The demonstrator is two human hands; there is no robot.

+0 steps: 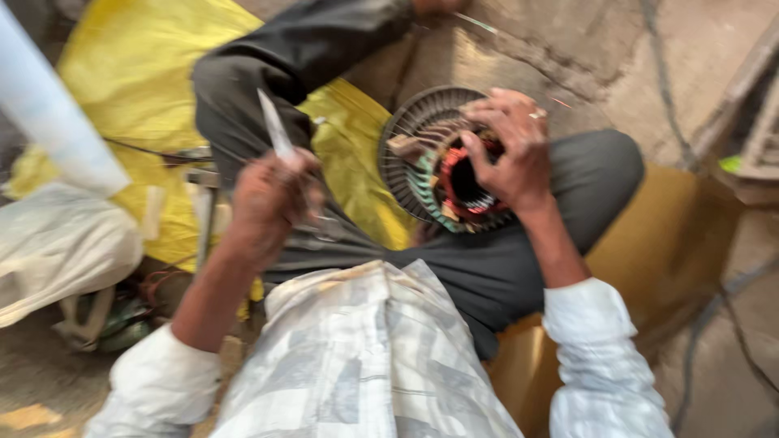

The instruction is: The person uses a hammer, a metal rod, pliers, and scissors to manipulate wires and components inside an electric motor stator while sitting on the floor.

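My right hand (507,146) lies clamped over the motor stator (442,158), which rests on my right knee, fingers curled into its dark bore. It is round and ribbed, grey metal outside, with red and green windings inside. My left hand (268,199), well apart over my left knee, is closed around 1 thin pale blade (276,130) pointing up. Crumpled yellow sacking (138,73) lies beneath.
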